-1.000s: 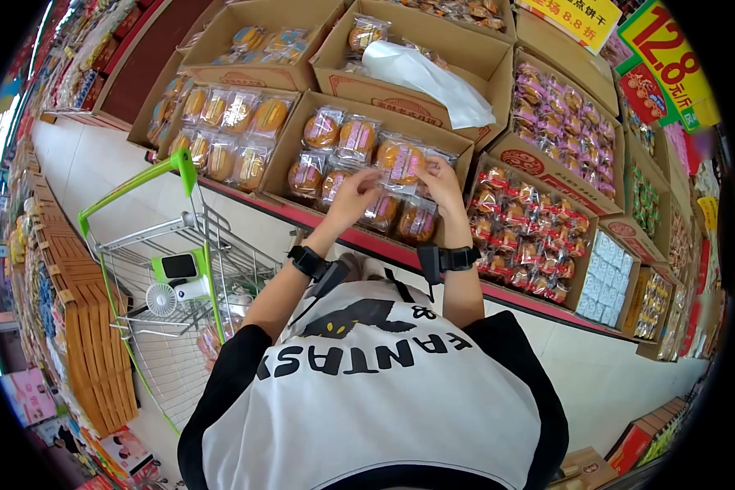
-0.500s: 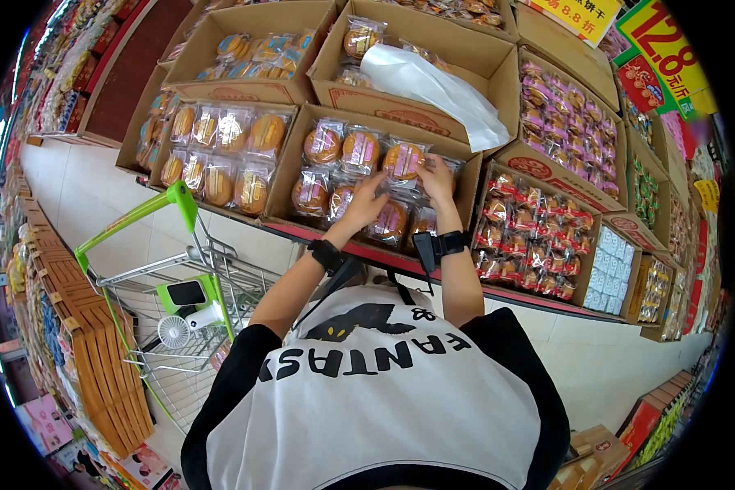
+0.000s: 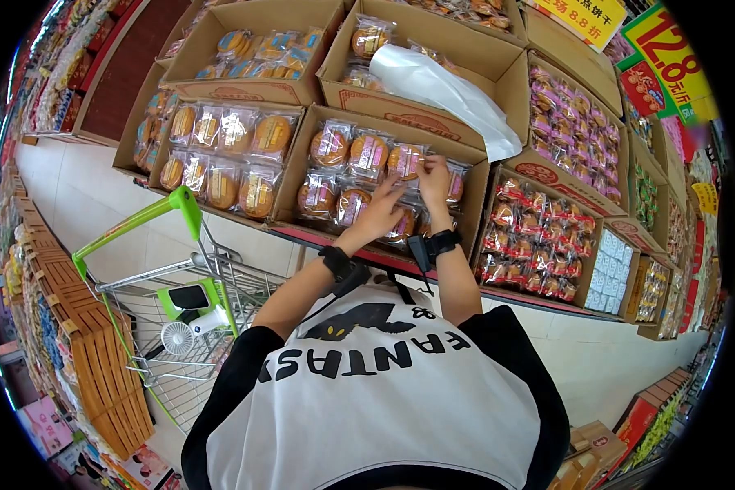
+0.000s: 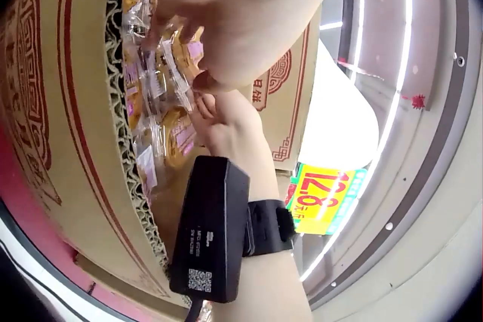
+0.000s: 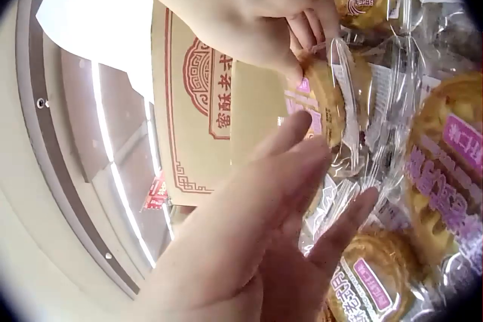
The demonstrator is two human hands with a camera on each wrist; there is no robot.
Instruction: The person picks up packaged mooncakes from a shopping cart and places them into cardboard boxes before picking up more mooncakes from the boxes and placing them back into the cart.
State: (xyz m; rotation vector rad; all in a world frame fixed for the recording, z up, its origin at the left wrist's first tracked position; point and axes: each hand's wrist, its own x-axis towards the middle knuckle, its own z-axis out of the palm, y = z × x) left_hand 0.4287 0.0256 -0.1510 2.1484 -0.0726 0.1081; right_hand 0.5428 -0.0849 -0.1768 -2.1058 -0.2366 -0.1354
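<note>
A round cake in a clear wrapper with a pink label point(image 3: 403, 160) point(image 5: 326, 99) lies at the upper middle of a cardboard box point(image 3: 290, 175). My right hand point(image 3: 434, 184) point(image 5: 249, 5) point(image 4: 249, 20) pinches its wrapper at the right side, fingers bent. My left hand point(image 3: 381, 214) point(image 5: 256, 239) point(image 4: 226, 122) is just below and left of it, fingers spread over the packs; whether they touch the wrapper I cannot tell. More wrapped cakes point(image 3: 369, 153) point(image 5: 449, 160) fill the box around both hands.
Behind stands a higher box with a white plastic bag point(image 3: 445, 90) over its edge. Boxes of other wrapped cakes point(image 3: 223, 184) are at the left, red-wrapped ones point(image 3: 531, 237) at the right. A green-handled cart point(image 3: 139, 216) with a small fan point(image 3: 178, 337) stands at the lower left.
The pink-labelled cake, held up between both hands a second ago, is lower among the others. My left hand has come off its left edge and shifted down and right; my right hand remains at its right side.
</note>
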